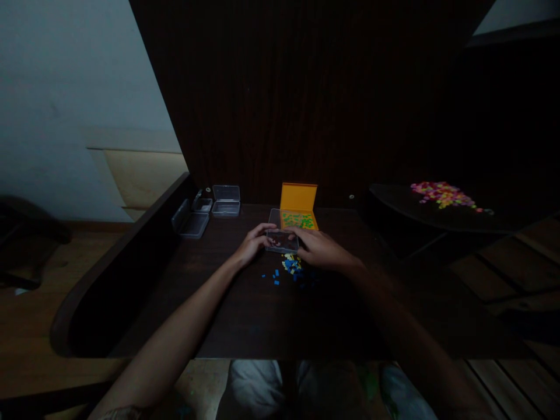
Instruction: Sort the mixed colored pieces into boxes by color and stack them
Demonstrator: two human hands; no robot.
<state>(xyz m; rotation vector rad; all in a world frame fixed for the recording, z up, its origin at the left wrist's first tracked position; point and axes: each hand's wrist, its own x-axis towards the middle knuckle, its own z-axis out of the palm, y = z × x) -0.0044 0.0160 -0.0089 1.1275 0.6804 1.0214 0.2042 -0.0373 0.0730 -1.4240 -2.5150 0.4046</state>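
Both hands are around a clear plastic box [282, 248] in the middle of the dark table, its see-through lid tilted up behind it. My left hand [254, 242] grips the box's left side, thumb at the front and fingers over the top edge. My right hand [321, 248] holds its right side in the same way. A few small pale bits show through the plastic. Just behind stands an open yellow case [298, 197] with many green pieces [300, 220] in its base. In front of the box lies a loose heap of blue and yellow pieces [292, 265].
Open clear boxes, one [226, 208] at the back left and another [193, 225] by the side panel, stand on the table [245, 321]. At the right, a dark curved shelf [394, 201] bears a pile of pink, red and yellow pieces [446, 195]. A tall dark panel rises behind.
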